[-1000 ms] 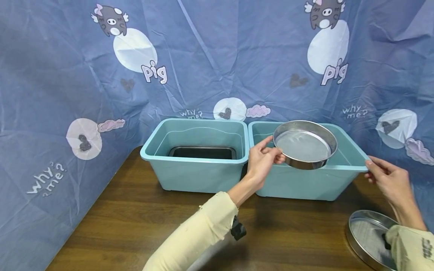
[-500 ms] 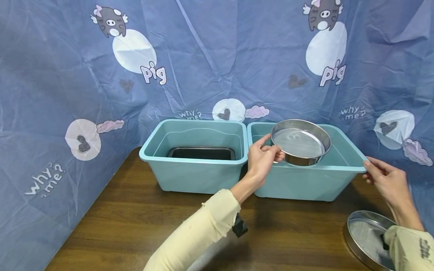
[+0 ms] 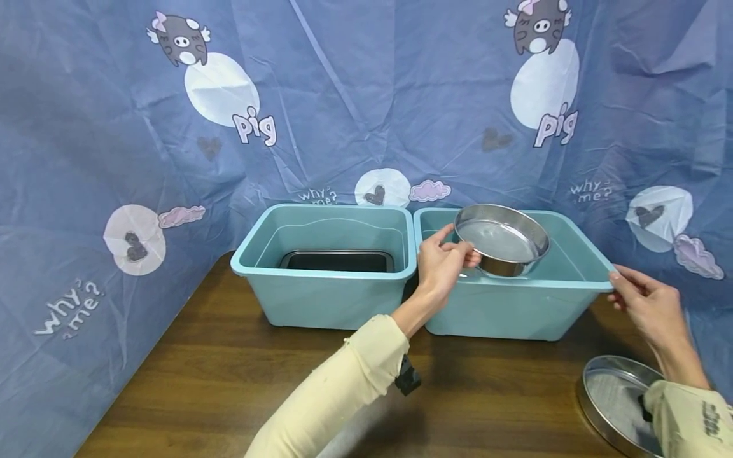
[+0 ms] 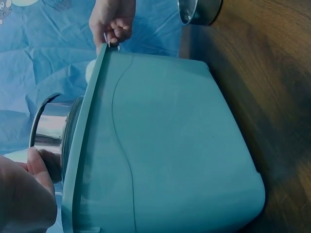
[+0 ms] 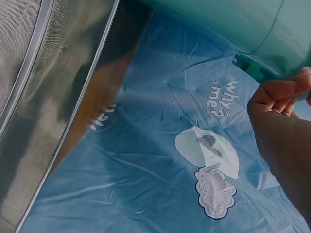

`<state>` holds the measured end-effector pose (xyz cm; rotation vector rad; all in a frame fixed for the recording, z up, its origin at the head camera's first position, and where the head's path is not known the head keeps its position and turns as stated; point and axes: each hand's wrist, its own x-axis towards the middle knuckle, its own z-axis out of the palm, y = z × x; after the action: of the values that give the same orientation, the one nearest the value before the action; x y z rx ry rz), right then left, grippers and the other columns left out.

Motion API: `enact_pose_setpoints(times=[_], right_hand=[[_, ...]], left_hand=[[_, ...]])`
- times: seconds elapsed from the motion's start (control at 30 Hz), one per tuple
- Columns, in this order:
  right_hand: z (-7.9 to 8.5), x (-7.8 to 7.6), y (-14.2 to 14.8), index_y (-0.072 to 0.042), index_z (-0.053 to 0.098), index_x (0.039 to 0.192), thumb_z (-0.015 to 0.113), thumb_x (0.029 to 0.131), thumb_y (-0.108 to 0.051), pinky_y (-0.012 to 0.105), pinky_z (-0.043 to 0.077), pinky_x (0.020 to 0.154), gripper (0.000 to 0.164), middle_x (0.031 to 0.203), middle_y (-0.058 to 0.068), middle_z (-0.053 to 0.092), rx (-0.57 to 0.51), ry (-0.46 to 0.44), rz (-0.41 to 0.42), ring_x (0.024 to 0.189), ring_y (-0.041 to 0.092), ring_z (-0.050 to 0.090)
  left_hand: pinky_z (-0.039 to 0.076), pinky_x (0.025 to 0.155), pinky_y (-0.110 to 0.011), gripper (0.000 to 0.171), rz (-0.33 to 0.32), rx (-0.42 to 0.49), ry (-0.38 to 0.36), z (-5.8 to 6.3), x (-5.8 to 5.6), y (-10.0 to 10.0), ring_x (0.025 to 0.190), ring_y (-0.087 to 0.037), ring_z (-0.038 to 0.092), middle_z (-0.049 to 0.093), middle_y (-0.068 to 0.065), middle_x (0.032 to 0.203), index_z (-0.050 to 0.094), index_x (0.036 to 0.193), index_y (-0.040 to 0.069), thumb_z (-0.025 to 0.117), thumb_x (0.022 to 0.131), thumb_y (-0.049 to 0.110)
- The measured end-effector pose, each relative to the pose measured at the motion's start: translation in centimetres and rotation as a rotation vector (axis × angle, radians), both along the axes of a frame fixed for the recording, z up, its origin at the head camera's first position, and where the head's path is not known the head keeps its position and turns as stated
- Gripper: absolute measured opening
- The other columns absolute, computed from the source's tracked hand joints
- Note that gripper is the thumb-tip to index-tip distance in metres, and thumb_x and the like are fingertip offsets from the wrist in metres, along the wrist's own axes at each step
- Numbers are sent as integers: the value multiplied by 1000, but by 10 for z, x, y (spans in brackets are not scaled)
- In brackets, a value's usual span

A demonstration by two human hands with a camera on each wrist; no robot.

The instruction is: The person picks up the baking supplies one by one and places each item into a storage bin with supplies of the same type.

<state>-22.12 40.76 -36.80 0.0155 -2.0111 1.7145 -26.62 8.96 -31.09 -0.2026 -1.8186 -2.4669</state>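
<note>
My left hand pinches the left rim of a round metal sieve with fine mesh. The sieve is over the mouth of the right teal bin, its lower edge dipping within the rim. In the left wrist view the sieve shows beside the bin's edge, the thumb against its wall. At the bin's right corner, my right hand grips the rim between thumb and fingers. A second metal sieve lies on the table below the right forearm, partly hidden by the sleeve.
A matching teal bin stands directly left, with a dark tray inside it. Both bins sit on a brown wooden table. A blue printed cloth hangs close behind them and along the sides.
The held sieve has moved slightly left and sunk a little into the right bin's mouth. My right hand keeps its grip on the rim. The whole view has shifted slightly.
</note>
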Motion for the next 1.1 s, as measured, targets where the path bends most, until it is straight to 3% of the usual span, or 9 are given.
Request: enact_pose_setpoints(times=[0.2,0.33,0.47,0.73,1.1], right_hand=[[-1,-1,-2,-38,73,95,63,102,-5,11,49,51,36,69,-11,68,17,10,-13,56,-1,61],[-1,-2,-1,-40,73,95,62,103,-4,11,50,51,38,69,-12,68,37,12,-24,55,-1,61],[-1,-2,-1,-41,72,95,61,103,-4,11,49,51,40,68,-12,68,54,9,-34,55,-2,61],[-1,0,-2,-42,71,96,61,103,-6,10,49,50,38,68,-12,67,81,2,-49,55,-2,61],[0,1,-3,-40,72,96,62,103,-7,11,50,51,35,68,-12,68,60,-6,-35,55,-1,61]], left_hand=[[61,77,-27,58,-7,0,-23,0,-5,0,56,-8,66,73,-15,74,49,149,-4,64,93,-8],[62,76,-27,59,-106,3,-107,3,-9,-5,72,-20,76,75,-21,85,43,152,-6,57,95,-11],[62,75,-28,54,-188,-21,-162,3,-9,-11,88,-32,76,75,-25,92,45,149,-7,52,96,-12],[63,73,-31,36,-239,-17,-74,-4,-3,-16,65,-14,70,75,-21,87,63,130,-2,54,96,-9],[63,69,-32,27,-309,-3,27,-14,9,-20,66,-14,70,74,-13,81,69,121,2,58,97,-4]])
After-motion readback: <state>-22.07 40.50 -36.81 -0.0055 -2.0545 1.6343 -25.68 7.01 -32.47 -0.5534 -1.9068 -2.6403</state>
